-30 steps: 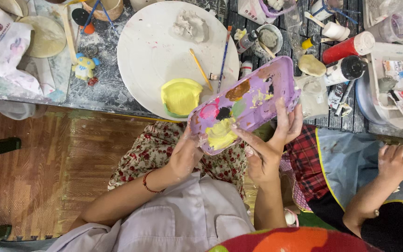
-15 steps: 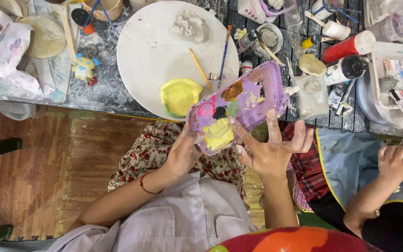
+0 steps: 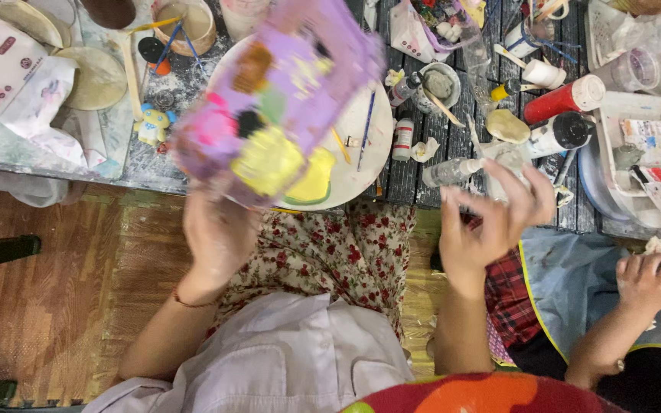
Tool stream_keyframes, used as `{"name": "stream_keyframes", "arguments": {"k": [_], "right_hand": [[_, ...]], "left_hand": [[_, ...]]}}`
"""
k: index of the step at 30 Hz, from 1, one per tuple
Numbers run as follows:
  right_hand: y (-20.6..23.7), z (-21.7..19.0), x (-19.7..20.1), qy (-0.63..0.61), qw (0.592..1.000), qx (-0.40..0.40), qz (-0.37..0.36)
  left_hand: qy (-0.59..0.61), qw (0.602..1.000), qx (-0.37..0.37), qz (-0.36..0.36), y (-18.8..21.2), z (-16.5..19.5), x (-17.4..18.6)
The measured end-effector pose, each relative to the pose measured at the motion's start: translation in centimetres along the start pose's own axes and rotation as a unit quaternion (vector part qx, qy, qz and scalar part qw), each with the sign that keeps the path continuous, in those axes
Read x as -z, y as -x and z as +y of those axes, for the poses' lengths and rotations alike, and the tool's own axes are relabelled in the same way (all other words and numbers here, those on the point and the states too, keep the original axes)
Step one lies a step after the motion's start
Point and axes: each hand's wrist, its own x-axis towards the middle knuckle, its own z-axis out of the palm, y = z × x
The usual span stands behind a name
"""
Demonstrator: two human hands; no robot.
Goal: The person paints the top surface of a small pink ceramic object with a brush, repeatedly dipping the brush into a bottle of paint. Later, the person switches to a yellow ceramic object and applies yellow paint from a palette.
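Above table [image 3: 154, 172], fingers [image 3: 499, 206] spread, empty

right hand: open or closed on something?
Open and empty. The right hand is raised beside the lap, fingers spread, apart from the blurred purple painted piece, which the left hand holds alone.

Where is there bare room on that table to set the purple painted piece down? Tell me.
The left hand holds the purple painted piece up. The clearest patch is the white round board beneath it, between the brushes and the yellow blob. Right of it, bottles, cups and the paint tray crowd the dark slats. The right hand is empty.
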Motion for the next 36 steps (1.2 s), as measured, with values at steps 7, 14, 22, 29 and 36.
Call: {"name": "stream_keyframes", "arguments": {"k": [7,14,22,29,36], "right_hand": [[-3.6,0.4,-5.3,-0.169,0.95,-0.158,-0.207],[-4.8,0.9,-12.0,-0.038,0.944,-0.16,-0.286],[-3.9,1.7,-18.3,0.06,0.95,-0.113,-0.284],[-4.9,1.8,-18.7,0.097,0.944,-0.115,-0.294],[-8.3,1.9,-15.0,-0.019,0.962,-0.178,-0.206]], "left_hand": [[0.068,0.993,-0.048,0.078,-1.5,3.4,2.1],[0.044,0.977,-0.123,0.17,-2.7,3.9,4.5],[0.079,0.967,-0.142,0.195,-3.6,3.2,7.7],[0.018,0.984,-0.078,0.157,-3.1,0.7,9.3],[0.07,0.988,-0.029,0.132,-4.2,-1.5,11.0]]}}
